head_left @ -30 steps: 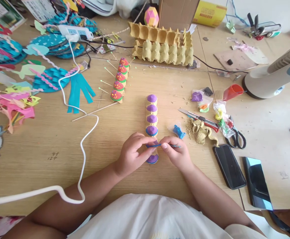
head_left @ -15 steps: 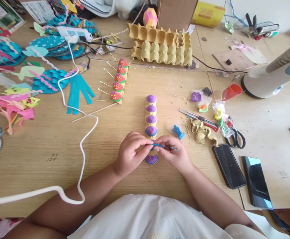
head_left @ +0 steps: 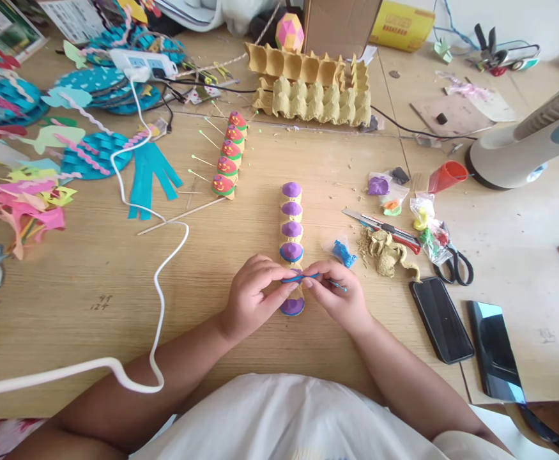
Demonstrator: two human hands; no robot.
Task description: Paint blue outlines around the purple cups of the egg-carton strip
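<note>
Between my fingertips stretches a thin roll of blue modelling clay [head_left: 310,276]. My left hand [head_left: 259,294] pinches one end, and my right hand [head_left: 335,291] pinches farther along, with the tail poking out past its fingers. Just beneath lies a strip of egg-carton cups [head_left: 292,219] topped with purple clay. Blue clay edges the cup nearest me and the one just beyond my fingers; the cup under my fingertips is mostly hidden. A lump of blue clay [head_left: 344,253] on clear wrap sits to the right of the strip.
A finished-looking red and green caterpillar [head_left: 227,156] stands at the back left. To the right are a utility knife [head_left: 382,229], scissors [head_left: 462,268], torn carton scraps [head_left: 388,257] and two phones [head_left: 442,319]. A white cord [head_left: 160,287] snakes along the left, and egg cartons [head_left: 322,102] lie behind.
My right hand has shifted slightly right along the blue clay roll. More of the roll shows between my hands, now reaching over my left fingertips.
</note>
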